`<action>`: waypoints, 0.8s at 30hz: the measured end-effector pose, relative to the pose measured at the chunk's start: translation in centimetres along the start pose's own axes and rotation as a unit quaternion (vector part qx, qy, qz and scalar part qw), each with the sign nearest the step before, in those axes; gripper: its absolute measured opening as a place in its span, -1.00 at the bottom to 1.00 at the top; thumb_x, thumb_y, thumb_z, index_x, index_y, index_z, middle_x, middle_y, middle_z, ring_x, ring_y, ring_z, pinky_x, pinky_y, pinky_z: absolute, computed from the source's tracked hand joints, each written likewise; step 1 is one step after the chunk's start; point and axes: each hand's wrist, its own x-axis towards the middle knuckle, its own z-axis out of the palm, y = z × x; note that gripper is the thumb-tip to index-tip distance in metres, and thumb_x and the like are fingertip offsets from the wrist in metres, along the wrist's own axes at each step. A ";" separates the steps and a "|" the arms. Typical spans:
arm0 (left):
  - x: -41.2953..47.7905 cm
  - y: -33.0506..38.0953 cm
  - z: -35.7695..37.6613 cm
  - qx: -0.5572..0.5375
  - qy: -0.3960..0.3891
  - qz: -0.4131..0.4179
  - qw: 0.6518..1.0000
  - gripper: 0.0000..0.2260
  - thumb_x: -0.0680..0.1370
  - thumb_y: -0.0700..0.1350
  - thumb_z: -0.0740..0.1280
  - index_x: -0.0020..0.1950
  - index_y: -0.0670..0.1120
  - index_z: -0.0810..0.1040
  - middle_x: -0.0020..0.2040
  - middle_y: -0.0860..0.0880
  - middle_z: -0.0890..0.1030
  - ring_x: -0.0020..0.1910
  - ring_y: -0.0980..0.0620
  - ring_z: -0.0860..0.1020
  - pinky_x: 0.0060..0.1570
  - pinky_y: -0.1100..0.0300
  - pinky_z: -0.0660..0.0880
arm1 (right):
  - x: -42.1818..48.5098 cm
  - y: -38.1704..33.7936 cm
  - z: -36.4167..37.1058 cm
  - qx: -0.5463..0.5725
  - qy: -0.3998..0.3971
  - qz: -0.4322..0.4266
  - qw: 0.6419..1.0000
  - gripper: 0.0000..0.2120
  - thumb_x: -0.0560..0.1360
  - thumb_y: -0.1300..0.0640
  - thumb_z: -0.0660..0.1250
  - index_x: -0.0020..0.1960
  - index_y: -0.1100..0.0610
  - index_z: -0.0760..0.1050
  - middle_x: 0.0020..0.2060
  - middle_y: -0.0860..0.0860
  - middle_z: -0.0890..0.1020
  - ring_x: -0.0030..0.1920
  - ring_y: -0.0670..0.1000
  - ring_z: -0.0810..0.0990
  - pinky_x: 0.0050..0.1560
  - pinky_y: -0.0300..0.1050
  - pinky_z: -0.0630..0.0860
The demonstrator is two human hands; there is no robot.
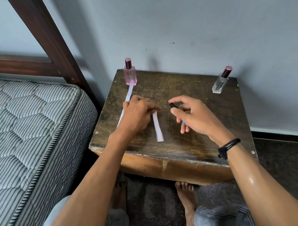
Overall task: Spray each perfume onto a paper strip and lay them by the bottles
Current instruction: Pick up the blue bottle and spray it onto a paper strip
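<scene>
Left hand (137,114) pins paper strip (158,128); right hand (195,115) pinches slim tube (173,105) (black-tipped).

A striped quilted mattress (27,124) and dark wooden bedpost (46,37) stand left of the left hand (137,114), a scuffed grey wall (191,26) beyond.
</scene>
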 end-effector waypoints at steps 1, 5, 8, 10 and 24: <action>0.0 0.1 0.0 -0.009 0.007 -0.005 1.000 -0.78 0.62 -0.09 0.33 0.19 0.17 0.67 0.06 0.21 0.62 0.25 0.03 0.37 0.09 0.10 0.12 | -0.1 0.1 0.1 -0.037 0.001 -0.010 0.999 -0.72 0.67 0.03 0.29 0.37 -0.08 0.49 -0.18 0.03 0.66 -0.43 0.05 0.68 -0.34 -0.19 0.53; 0.0 0.2 -0.2 -0.036 0.034 -0.038 0.998 -0.77 0.56 -0.07 0.42 0.20 0.12 0.66 -0.07 0.19 0.61 0.23 0.04 0.42 0.21 0.09 0.20 | -0.4 0.2 0.8 -0.153 -0.009 -0.042 0.987 -0.74 0.68 -0.06 0.25 0.36 -0.17 0.46 -0.07 -0.09 0.61 -0.33 -0.05 0.68 -0.07 -0.12 0.60; 0.2 0.2 -0.5 -0.068 0.061 -0.072 0.993 -0.88 0.51 -0.07 0.49 0.02 0.09 0.72 -0.11 0.15 0.68 0.14 0.07 0.53 0.28 0.01 0.37 | -0.6 0.4 1.4 -0.168 -0.021 -0.054 0.984 -0.75 0.67 -0.07 0.25 0.34 -0.21 0.45 0.20 0.08 0.63 0.14 0.05 0.66 0.14 0.00 0.55; 0.2 0.1 -0.8 -0.115 0.065 -0.099 0.986 -0.93 0.48 -0.09 0.52 -0.06 0.05 0.73 -0.19 0.15 0.69 -0.07 0.16 0.62 0.17 0.03 0.53 | -0.5 0.5 1.8 -0.173 -0.022 -0.058 0.983 -0.78 0.67 -0.06 0.25 0.31 -0.23 0.45 0.23 0.08 0.64 0.21 0.08 0.63 0.17 0.03 0.54; 0.2 0.3 -1.3 -0.166 0.052 -0.130 0.976 -0.96 0.46 -0.09 0.55 -0.13 0.01 0.72 -0.33 0.22 0.62 -0.38 0.44 0.52 -0.01 0.16 0.53 | 0.8 -0.2 2.4 0.317 -0.032 0.085 0.944 -0.77 0.65 0.21 0.18 0.16 0.13 0.60 -0.43 0.11 0.44 -0.55 -0.02 0.27 -0.56 -0.21 0.07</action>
